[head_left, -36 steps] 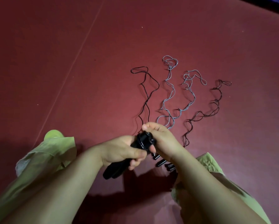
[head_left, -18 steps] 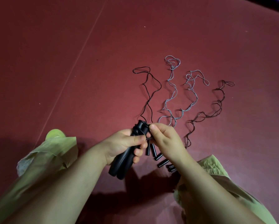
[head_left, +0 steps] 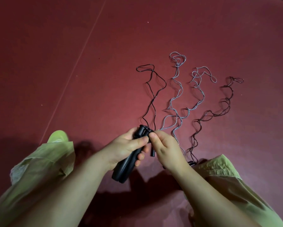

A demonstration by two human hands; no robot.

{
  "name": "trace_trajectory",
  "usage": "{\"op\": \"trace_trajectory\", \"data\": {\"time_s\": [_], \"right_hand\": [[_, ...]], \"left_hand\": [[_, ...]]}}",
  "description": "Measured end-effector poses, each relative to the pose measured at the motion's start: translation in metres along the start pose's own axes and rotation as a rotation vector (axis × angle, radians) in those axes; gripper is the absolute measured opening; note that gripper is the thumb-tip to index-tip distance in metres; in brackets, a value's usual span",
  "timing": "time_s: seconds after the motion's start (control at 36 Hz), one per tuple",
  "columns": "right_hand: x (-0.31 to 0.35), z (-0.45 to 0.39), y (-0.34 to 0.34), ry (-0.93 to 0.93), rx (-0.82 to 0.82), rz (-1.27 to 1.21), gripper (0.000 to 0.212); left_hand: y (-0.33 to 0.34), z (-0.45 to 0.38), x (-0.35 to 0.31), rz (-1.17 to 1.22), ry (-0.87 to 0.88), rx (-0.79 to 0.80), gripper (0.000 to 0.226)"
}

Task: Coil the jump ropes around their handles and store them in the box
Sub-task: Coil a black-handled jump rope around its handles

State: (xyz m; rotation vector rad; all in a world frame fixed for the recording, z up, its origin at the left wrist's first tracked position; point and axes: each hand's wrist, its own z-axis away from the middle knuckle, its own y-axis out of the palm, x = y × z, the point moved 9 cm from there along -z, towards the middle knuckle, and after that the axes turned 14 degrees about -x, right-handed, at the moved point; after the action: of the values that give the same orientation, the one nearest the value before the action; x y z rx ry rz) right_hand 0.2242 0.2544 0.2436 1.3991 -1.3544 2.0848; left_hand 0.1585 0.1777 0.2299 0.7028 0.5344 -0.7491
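My left hand point(head_left: 127, 147) grips a pair of black jump-rope handles point(head_left: 130, 158), held together and pointing up and away from me. The black rope point(head_left: 152, 94) runs from their top out across the floor. My right hand point(head_left: 166, 148) pinches that rope right at the handle tops. Two grey ropes point(head_left: 176, 99) point(head_left: 198, 95) and a dark red rope point(head_left: 219, 110) lie stretched in wavy lines to the right. More black handles point(head_left: 152, 152) lie on the floor under my right hand, mostly hidden. No box is in view.
The floor is a dark red mat point(head_left: 72, 46) with a seam point(head_left: 81, 51) running diagonally on the left. My knees in light green trousers point(head_left: 44, 161) frame the bottom corners. A green shoe tip point(head_left: 57, 135) shows at the left.
The handles have tilted up from nearly flat to pointing away from me. My right hand came off the handle tops and now pinches the rope beside them.
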Motion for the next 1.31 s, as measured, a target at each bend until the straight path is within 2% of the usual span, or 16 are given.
{"op": "trace_trajectory", "data": {"time_s": [0.06, 0.25, 0.44, 0.5, 0.58, 0.67, 0.75, 0.83, 0.94, 1.0, 1.11, 1.22, 1.31], "right_hand": [[-0.004, -0.002, -0.001, 0.016, -0.035, 0.025, 0.036], [-0.01, -0.006, -0.011, 0.056, -0.066, 0.18, 0.044], [-0.017, -0.004, -0.007, 0.127, 0.155, 0.136, 0.054], [-0.011, -0.004, -0.011, 0.089, 0.242, 0.157, 0.045], [-0.003, -0.003, -0.018, -0.002, 0.346, 0.288, 0.014], [0.006, -0.005, -0.025, -0.062, 0.333, 0.301, 0.015], [0.018, -0.005, -0.028, -0.107, 0.316, 0.193, 0.017], [0.025, -0.007, -0.028, -0.126, 0.309, 0.114, 0.016], [0.03, -0.003, -0.018, -0.126, 0.406, 0.054, 0.027], [0.032, -0.002, -0.015, -0.099, 0.436, -0.025, 0.03], [0.032, -0.005, -0.017, -0.038, 0.42, -0.169, 0.021], [0.032, -0.001, -0.012, -0.065, 0.465, -0.107, 0.021], [0.03, -0.001, -0.008, -0.019, 0.504, -0.197, 0.021]], "left_hand": [[-0.001, -0.004, 0.0, -0.025, 0.021, -0.044, 0.02], [-0.002, -0.015, 0.001, -0.108, 0.069, -0.154, 0.011], [-0.015, -0.021, 0.0, -0.406, 0.142, -0.235, 0.007], [-0.023, -0.022, -0.001, -0.481, 0.152, -0.27, 0.006], [-0.033, -0.023, -0.003, -0.576, 0.172, -0.303, 0.006], [-0.029, -0.021, 0.0, -0.685, 0.155, -0.231, 0.007], [-0.019, -0.017, 0.006, -0.749, 0.118, -0.134, 0.013], [-0.008, -0.011, 0.013, -0.791, 0.072, -0.028, 0.009], [0.009, -0.004, 0.021, -0.821, 0.044, 0.126, 0.006], [0.015, 0.001, 0.022, -0.792, 0.037, 0.186, 0.006], [0.025, 0.009, 0.022, -0.678, 0.003, 0.271, 0.01], [0.034, 0.015, 0.029, -0.642, -0.046, 0.347, 0.023], [0.04, 0.022, 0.029, -0.58, -0.096, 0.418, 0.023]]}}
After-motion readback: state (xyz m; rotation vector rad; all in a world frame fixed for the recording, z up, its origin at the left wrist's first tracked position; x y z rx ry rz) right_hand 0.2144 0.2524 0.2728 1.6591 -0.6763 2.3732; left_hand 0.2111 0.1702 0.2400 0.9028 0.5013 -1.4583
